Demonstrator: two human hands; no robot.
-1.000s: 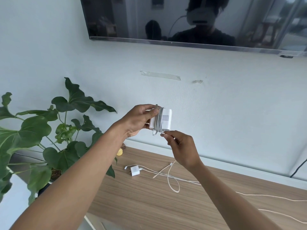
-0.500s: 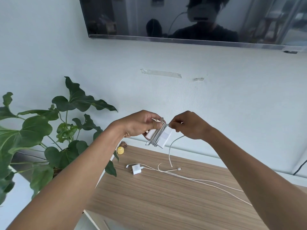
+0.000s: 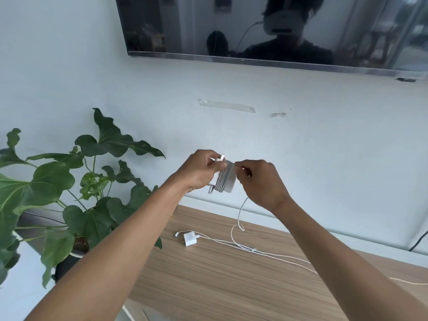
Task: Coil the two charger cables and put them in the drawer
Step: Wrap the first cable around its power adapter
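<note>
Item: left hand (image 3: 199, 170) grips my wound power brick (image 3: 225, 180); right hand (image 3: 259, 181) pinches its cable (image 3: 240, 209) above bare wooden top (image 3: 231, 286).

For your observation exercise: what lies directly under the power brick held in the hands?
Below the power brick, its loose cable hangs to the wooden tabletop, where a small charger lies. The drawer is not visible.

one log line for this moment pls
step: winding first cable | left hand: grips charger brick | right hand: pinches cable, tail hanging | small charger: uncoiled on wooden top
</note>
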